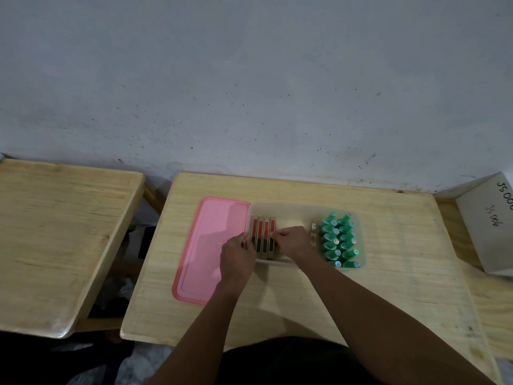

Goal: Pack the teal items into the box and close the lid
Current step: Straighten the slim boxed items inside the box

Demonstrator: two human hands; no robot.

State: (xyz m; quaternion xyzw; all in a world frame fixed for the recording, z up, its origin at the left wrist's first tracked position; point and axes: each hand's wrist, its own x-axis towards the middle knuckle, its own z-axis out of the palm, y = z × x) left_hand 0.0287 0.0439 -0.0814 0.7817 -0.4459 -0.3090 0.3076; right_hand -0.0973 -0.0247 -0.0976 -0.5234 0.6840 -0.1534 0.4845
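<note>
A translucent box stands on the wooden table. Several teal bottles fill its right end in two rows. Several slim red-and-black packets stand side by side in its left end. My left hand touches the left side of that row with curled fingers at the box's left wall. My right hand has its fingers curled on the right side of the same row. Another small packet stands beside the bottles. The pink lid lies flat on the table, left of the box.
A second wooden table stands to the left across a gap. A white carton with handwriting sits at the far right. A grey wall rises right behind the table.
</note>
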